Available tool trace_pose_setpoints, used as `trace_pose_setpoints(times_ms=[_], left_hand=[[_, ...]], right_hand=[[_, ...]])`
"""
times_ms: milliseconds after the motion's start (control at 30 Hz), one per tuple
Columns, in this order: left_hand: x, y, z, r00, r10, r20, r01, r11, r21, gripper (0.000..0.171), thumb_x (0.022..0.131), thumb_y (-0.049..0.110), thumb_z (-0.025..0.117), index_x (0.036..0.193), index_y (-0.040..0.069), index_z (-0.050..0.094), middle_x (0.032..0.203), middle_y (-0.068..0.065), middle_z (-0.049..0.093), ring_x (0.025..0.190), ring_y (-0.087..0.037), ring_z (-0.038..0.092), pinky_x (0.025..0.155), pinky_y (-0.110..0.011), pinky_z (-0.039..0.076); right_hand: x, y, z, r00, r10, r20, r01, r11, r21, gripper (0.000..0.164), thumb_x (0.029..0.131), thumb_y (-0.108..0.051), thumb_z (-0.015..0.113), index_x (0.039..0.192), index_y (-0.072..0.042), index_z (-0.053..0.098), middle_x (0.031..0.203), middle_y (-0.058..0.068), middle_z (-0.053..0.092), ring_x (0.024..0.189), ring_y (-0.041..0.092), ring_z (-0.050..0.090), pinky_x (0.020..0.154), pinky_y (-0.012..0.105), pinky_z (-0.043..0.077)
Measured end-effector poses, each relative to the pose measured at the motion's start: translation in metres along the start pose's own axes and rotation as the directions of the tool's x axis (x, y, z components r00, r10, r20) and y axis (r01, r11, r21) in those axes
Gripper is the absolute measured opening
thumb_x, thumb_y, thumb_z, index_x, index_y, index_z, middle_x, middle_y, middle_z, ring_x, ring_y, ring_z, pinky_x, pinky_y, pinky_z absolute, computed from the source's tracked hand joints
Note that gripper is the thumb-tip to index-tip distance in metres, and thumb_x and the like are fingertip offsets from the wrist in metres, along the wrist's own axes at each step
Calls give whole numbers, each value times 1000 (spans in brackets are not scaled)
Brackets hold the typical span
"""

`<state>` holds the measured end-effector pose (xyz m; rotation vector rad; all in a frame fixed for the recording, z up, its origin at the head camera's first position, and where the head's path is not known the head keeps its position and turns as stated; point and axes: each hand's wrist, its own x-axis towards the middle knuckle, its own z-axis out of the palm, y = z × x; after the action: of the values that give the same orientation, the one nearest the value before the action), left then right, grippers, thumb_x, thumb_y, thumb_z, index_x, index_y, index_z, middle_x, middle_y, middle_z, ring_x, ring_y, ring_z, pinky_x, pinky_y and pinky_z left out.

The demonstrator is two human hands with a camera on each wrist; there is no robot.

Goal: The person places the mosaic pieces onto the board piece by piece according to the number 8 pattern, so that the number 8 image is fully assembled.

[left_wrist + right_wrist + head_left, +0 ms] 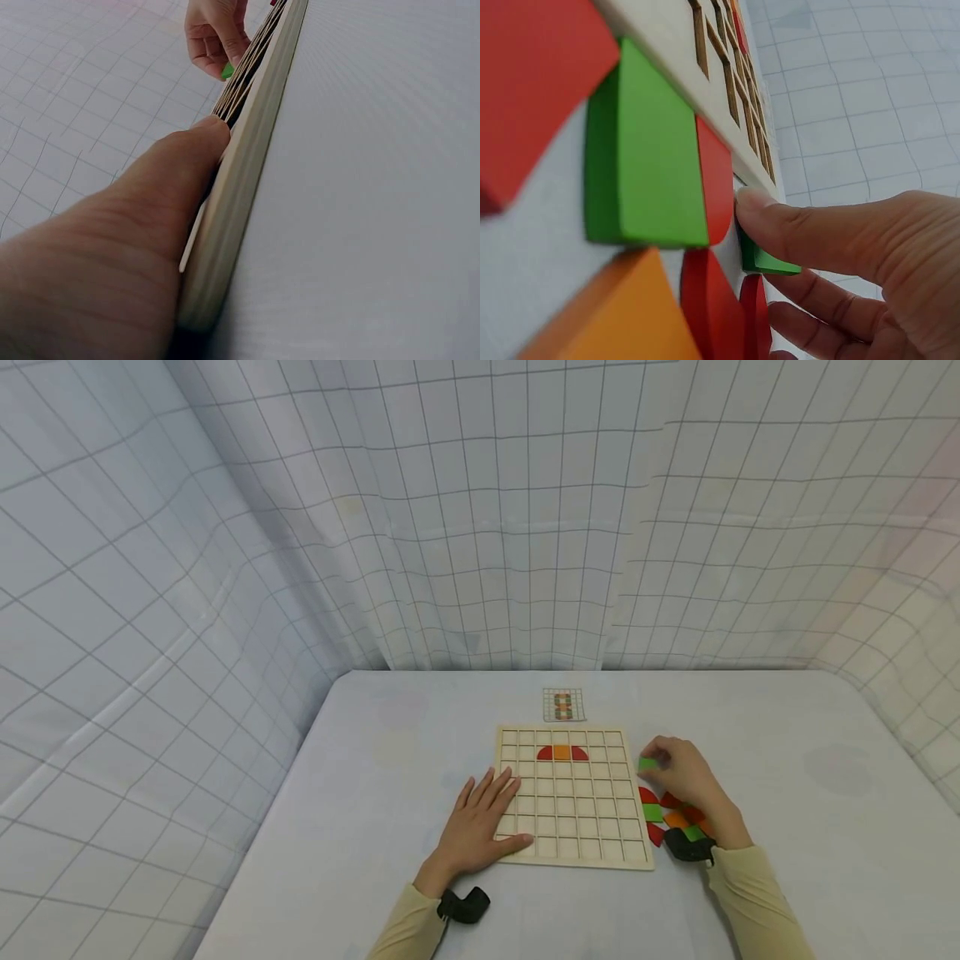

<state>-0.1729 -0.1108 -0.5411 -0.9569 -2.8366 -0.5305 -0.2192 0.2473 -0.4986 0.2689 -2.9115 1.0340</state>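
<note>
A pale wooden grid board (566, 852) lies on the white table. Two red quarter-round blocks (544, 753) flank an orange square block (562, 752) in one of its upper rows. My left hand (476, 831) rests spread over the board's left edge, thumb on the lower left corner in the left wrist view. Just beyond the board's right edge, my right hand (684, 770) pinches a green square block (647, 764) between thumb and fingers. The right wrist view shows this green block (774, 264) under the thumb, close to other blocks.
Loose blocks lie right of the board: a green square (652, 812), an orange piece (677, 819) and several red ones, partly hidden by the right wrist. Behind the board is a small pattern card (564, 715) with a grid. Gridded white curtains (495, 568) surround the table.
</note>
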Motion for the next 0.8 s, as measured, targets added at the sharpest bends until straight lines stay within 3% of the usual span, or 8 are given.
trace_pose_setpoints(times_ms=[267, 667, 800], left_hand=[[0, 0, -1, 999, -17, 28, 17, 1000, -7, 84, 89, 66, 45, 153, 16, 21, 157, -2, 16, 143, -23, 6, 112, -47, 3], [0, 1, -2, 1000, -15, 22, 16, 999, -29, 84, 89, 64, 47, 153, 16, 21, 157, -3, 16, 143, -23, 6, 112, -46, 1], [0, 1, -2, 1000, -16, 22, 17, 999, -29, 84, 89, 64, 47, 153, 16, 21, 157, -3, 16, 143, -23, 6, 112, -46, 1]], right_hand=[[-3, 2, -2, 996, 93, 12, -93, 995, 27, 17, 82, -12, 74, 96, -9, 65, 90, 10, 60, 80, 26, 51, 68, 37, 45], [-4, -3, -4, 997, 49, -59, -44, 995, 90, 12, 85, -9, 71, 96, -5, 68, 85, 7, 63, 75, 22, 55, 63, 32, 45], [-3, -6, 0, 995, -6, -97, 17, 994, 108, 12, 86, -10, 71, 98, -7, 68, 84, 4, 65, 75, 20, 57, 61, 32, 45]])
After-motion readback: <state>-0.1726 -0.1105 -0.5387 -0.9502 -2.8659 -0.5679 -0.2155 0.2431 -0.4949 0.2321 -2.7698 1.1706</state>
